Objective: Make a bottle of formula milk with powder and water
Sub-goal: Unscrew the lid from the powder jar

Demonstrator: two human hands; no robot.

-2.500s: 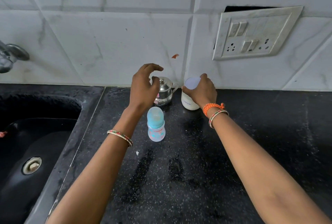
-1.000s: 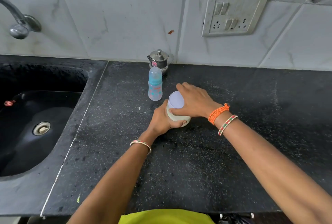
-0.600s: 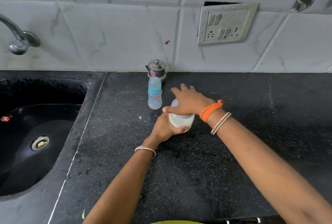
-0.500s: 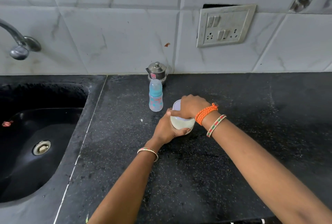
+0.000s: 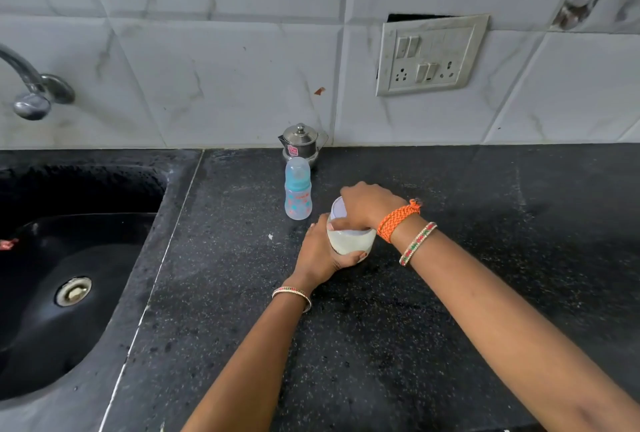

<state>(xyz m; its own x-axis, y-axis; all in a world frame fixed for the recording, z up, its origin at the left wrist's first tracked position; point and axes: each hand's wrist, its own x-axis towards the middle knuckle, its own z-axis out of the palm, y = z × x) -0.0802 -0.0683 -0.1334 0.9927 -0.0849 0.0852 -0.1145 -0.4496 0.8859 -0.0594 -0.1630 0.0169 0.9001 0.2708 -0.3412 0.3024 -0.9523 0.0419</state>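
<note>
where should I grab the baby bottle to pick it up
Grip the baby bottle around its clear lower body, coming from the left. It stands upright, the domed cap offers a poorer hold, and the jar and both hands crowd its right.

We see a black speckled stone counter [image 5: 450, 345]. Left of it lies a black sink [image 5: 69, 293] with a metal drain [image 5: 73, 291]; a chrome tap [image 5: 33, 92] projects above. Behind the counter, white marbled wall tiles [image 5: 225, 78] carry a switch-and-socket plate [image 5: 431, 54].
</note>
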